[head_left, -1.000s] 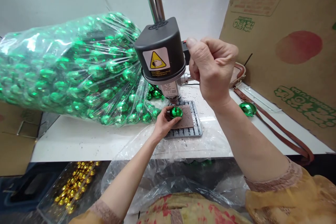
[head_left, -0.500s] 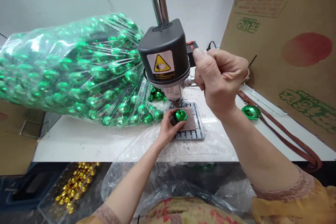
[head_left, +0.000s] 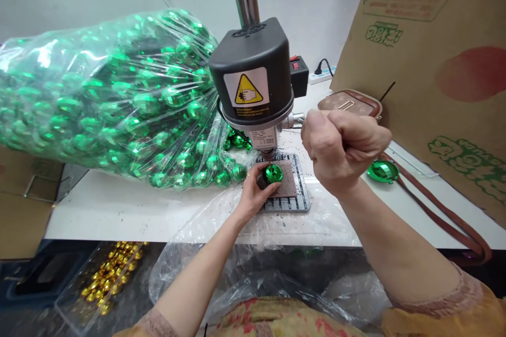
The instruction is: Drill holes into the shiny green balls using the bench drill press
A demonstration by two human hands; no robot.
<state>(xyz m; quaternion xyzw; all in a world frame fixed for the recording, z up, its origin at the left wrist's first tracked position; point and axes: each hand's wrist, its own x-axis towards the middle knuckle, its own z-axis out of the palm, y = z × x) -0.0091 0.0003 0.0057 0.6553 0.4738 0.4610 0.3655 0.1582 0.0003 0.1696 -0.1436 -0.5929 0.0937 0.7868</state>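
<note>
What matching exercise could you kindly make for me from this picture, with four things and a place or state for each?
Column one:
1. Gold balls
2. Left hand
3. Warning label
4. Brown purse

Column two:
A. On the front of the black machine
B. Just behind the right hand
C. In a clear bin, lower left
D. Holding a green ball

Pairs: 1-C, 2-D, 3-A, 4-B

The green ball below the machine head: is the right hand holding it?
No, the left hand holds the green ball, while the right hand is up beside the machine head.
</note>
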